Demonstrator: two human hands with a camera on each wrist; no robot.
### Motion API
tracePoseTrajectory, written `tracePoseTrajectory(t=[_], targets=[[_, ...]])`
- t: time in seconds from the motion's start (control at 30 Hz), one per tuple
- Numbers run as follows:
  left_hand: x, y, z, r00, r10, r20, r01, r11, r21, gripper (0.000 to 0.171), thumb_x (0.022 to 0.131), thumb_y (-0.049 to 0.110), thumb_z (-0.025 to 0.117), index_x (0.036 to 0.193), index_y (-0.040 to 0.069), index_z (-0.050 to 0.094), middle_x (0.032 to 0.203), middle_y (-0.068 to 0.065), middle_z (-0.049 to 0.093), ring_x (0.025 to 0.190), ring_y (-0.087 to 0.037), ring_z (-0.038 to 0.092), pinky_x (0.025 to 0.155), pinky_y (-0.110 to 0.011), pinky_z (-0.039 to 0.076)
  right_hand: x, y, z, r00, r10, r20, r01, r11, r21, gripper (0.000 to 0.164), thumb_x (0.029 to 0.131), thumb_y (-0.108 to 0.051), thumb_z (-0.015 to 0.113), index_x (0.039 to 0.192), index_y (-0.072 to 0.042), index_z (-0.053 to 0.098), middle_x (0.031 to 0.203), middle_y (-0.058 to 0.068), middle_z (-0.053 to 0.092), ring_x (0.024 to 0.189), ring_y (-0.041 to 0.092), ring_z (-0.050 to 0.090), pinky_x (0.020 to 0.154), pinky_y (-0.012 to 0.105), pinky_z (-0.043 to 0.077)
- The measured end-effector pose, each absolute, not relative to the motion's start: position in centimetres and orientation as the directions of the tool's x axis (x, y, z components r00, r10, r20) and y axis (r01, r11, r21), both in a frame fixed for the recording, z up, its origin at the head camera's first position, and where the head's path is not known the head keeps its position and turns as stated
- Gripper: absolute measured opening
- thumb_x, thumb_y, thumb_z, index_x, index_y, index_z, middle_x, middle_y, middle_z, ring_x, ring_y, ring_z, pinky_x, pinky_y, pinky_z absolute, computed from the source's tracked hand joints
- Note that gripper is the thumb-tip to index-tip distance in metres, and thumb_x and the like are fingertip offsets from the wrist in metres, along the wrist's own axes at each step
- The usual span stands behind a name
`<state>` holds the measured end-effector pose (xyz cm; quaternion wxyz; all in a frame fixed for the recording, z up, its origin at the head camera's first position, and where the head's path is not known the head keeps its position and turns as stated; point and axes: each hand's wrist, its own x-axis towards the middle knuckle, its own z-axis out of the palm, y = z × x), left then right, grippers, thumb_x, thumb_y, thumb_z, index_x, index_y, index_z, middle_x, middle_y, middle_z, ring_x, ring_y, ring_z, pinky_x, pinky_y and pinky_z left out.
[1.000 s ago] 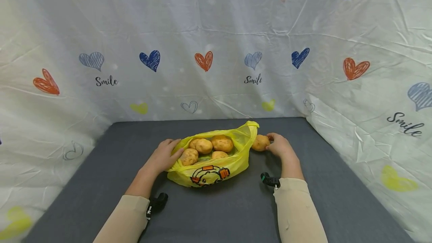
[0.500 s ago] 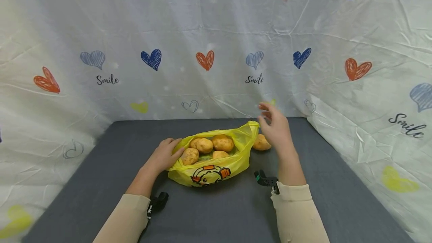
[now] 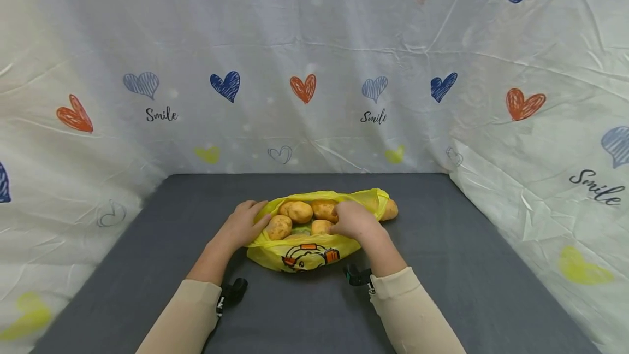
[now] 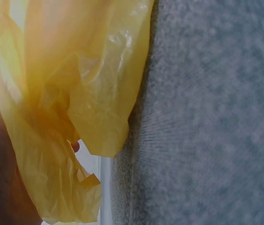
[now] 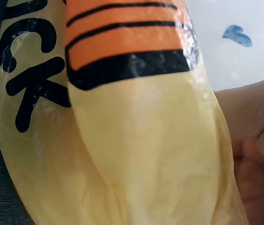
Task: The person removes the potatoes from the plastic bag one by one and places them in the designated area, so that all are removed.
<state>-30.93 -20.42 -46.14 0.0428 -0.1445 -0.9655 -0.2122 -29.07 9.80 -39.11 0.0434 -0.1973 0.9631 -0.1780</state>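
Observation:
A yellow plastic bag (image 3: pixel 275 255) lies on its side on the dark table, its mouth spread wide, with several potatoes (image 3: pixel 279 227) inside. My left hand (image 3: pixel 242 225) holds the bag's left rim, thumb over the inner side; in the left wrist view the yellow film (image 4: pixel 99 93) hangs in front of the fingers. My right hand (image 3: pixel 356 219) reaches over the right part of the mouth, fingertips at the potatoes there. Whether it grips one I cannot tell. In the right wrist view the bag's printed side (image 5: pixel 160 140) covers part of that hand (image 5: pixel 256 140).
Another potato (image 3: pixel 391 210) lies on the table just outside the bag's right end. The dark grey table (image 3: pixel 304 316) ends at a white curtain (image 3: pixel 314 31) printed with hearts, which hangs at the back and sides. Each forearm carries a small black wrist camera (image 3: pixel 236 291).
My right hand lets go of the potato beside the bag, lifts, then comes left and down into the bag's mouth. The bag's right end sags lower. My left hand stays at the left rim.

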Motion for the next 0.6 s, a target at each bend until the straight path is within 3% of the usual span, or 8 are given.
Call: tracePoseTrajectory(t=[0.1,0.2,0.27,0.37,0.47,0.6], targets=[[-30.9,-20.3,-46.1,-0.954,0.264,0.141,0.298,0.869,0.395,0.058,0.109,0.038,0.053,0.156,0.005,0.044,0.15,-0.029,0.043,0.139,-0.048,0.039,0.109,-0.066,0.037,-29.5,10.1,-39.8,-0.912,-0.404,-0.07,-0.347,0.852,-0.393,0.045,0.092,-0.03,0.081,0.063,-0.013,0.051,0.057,-0.004,0.029,0.05,0.012,0.028,0.051,0.028,0.028],[-30.9,-20.2,-46.0,-0.955,0.262,0.141,0.298,0.868,0.397,0.058,0.109,0.038,0.053,0.156,0.005,0.044,0.15,-0.029,0.043,0.139,-0.048,0.039,0.109,-0.066,0.038,-29.8,10.3,-40.2,-0.907,-0.407,-0.105,-0.329,0.843,-0.426,0.043,0.094,-0.036,0.077,0.066,-0.013,0.055,0.058,-0.004,0.035,0.051,0.012,0.033,0.052,0.028,0.032],[-31.0,-20.2,-46.1,-0.955,0.26,0.141,0.295,0.869,0.397,0.058,0.109,0.037,0.053,0.156,0.005,0.044,0.149,-0.029,0.044,0.139,-0.048,0.039,0.108,-0.066,0.038,-29.9,10.3,-40.4,-0.902,-0.412,-0.13,-0.325,0.845,-0.424,0.035,0.096,-0.04,0.074,0.08,-0.009,0.067,0.067,0.0,0.051,0.059,0.015,0.048,0.058,0.031,0.042],[-31.0,-20.2,-46.1,-0.957,0.257,0.136,0.291,0.872,0.395,0.057,0.109,0.037,0.052,0.156,0.006,0.044,0.149,-0.028,0.044,0.138,-0.048,0.04,0.108,-0.066,0.037,-29.9,10.3,-40.5,-0.889,-0.423,-0.175,-0.317,0.844,-0.433,0.047,0.099,-0.044,0.069,0.125,-0.004,0.071,0.11,0.009,0.07,0.098,0.025,0.066,0.086,0.04,0.054],[-31.0,-20.2,-46.2,-0.956,0.26,0.135,0.292,0.874,0.389,0.057,0.109,0.037,0.052,0.156,0.005,0.044,0.149,-0.028,0.044,0.138,-0.048,0.04,0.108,-0.066,0.037,-29.8,10.2,-40.6,-0.873,-0.44,-0.208,-0.307,0.829,-0.468,0.067,0.1,-0.048,0.066,0.151,-0.008,0.052,0.147,0.013,0.055,0.133,0.033,0.054,0.108,0.05,0.045],[-31.0,-20.2,-46.2,-0.954,0.265,0.141,0.299,0.871,0.389,0.057,0.109,0.037,0.052,0.156,0.005,0.044,0.148,-0.028,0.045,0.138,-0.048,0.04,0.108,-0.066,0.037,-29.7,10.1,-40.7,-0.866,-0.456,-0.204,-0.302,0.803,-0.514,0.073,0.099,-0.048,0.068,0.157,-0.009,0.045,0.155,0.013,0.047,0.14,0.037,0.046,0.112,0.052,0.04]])
